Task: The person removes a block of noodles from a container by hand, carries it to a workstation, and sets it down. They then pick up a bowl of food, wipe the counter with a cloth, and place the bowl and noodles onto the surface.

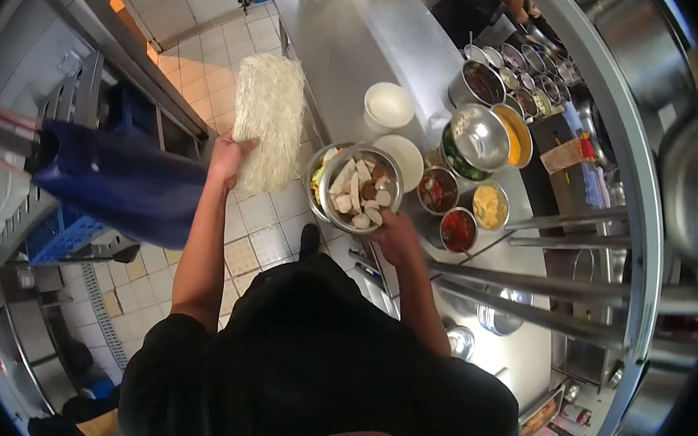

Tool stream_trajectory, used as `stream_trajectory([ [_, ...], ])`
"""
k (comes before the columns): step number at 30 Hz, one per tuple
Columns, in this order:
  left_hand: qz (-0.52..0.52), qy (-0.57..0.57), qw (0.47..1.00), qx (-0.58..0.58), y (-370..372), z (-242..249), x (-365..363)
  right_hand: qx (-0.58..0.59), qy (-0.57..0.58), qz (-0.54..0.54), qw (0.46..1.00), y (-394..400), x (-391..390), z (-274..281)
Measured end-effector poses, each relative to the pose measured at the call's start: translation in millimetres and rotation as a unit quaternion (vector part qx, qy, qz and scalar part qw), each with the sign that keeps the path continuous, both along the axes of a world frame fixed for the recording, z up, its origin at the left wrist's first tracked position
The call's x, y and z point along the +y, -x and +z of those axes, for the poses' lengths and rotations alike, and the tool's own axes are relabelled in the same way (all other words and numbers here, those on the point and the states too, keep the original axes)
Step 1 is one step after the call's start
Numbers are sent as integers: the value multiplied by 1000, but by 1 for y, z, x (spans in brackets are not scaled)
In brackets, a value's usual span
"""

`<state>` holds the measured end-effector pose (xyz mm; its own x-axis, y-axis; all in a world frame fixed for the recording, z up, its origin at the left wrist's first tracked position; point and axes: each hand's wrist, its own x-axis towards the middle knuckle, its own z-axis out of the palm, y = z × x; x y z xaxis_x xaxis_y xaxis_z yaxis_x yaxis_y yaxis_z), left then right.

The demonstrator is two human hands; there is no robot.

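Observation:
My left hand (228,160) is closed around the lower edge of a flat, pale block of dried noodles (268,120), held out over the tiled floor left of the steel table. My right hand (397,237) grips the rim of a metal bowl (397,176) filled with sliced and chunky white pieces that look like mushrooms. Partly hidden beneath that bowl is another metal bowl (312,183) with green and yellow food. A white bowl (408,158) stands just beyond, and white stacked bowls (388,107) sit farther up.
On the steel table (332,26) stand metal bowls of red sauce (457,229), dark red sauce (438,190) and yellow food (491,205). Metal shelf rails (559,286) cross at right. A dark blue bag-like object (120,181) is at left. Another person's arm (516,2) shows at top.

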<state>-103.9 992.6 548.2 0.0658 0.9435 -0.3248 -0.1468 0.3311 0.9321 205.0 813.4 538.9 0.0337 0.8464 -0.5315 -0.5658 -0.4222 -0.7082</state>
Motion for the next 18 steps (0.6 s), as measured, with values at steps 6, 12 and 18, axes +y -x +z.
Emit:
stream_trajectory([
  [6, -11, 2, 1000, -14, 37, 6, 95, 12, -7, 16, 1000, 25, 132, -3],
  [12, -61, 12, 998, 2, 52, -32, 207, 32, 6, -57, 998, 42, 223, -3],
  [18, -167, 32, 985, 1, 32, -38, 323, 37, 45, -161, 985, 69, 269, -12],
])
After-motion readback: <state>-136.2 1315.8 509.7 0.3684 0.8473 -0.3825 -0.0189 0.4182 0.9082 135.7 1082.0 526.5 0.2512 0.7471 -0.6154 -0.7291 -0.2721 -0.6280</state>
